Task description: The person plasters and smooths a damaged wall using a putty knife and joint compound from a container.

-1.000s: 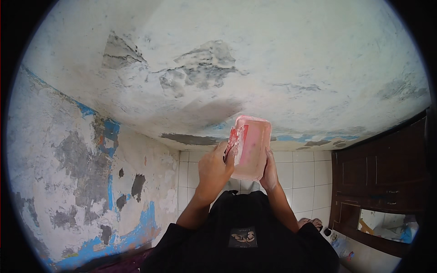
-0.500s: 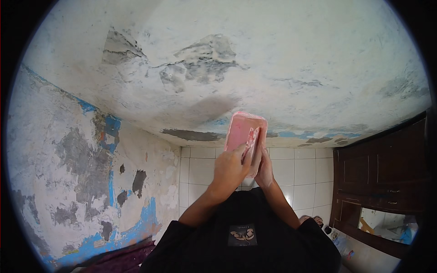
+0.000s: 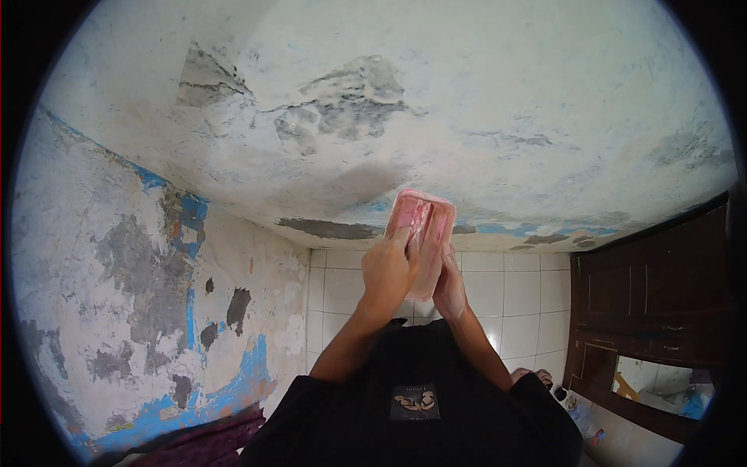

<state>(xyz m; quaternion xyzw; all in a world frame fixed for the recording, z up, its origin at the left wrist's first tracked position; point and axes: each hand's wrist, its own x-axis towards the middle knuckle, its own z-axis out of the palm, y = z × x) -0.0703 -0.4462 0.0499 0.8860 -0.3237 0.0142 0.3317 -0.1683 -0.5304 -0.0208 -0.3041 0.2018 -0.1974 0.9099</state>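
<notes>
A pink, shallow rectangular tray (image 3: 437, 249) with pale smears inside is held out in front of my chest, its long side pointing toward the wall. My right hand (image 3: 450, 284) grips it along the right side, the fingers partly hidden underneath. Closed around a narrow flat scraper (image 3: 418, 220), my left hand (image 3: 387, 268) works over the tray's left part. White and pink residue coats the scraper, whose lower end is hidden by the fingers.
Ahead rises a pale wall (image 3: 498, 93) with grey bare patches. On the left, another wall (image 3: 140, 311) shows peeling blue paint. White floor tiles (image 3: 482, 284) lie below. A dark wooden cabinet (image 3: 646, 288) stands at right, and purple cloth (image 3: 210, 440) lies at lower left.
My left hand and the scraper have shifted left across the tray, from its middle toward its left side. The tray has tilted slightly and stays in my right hand.
</notes>
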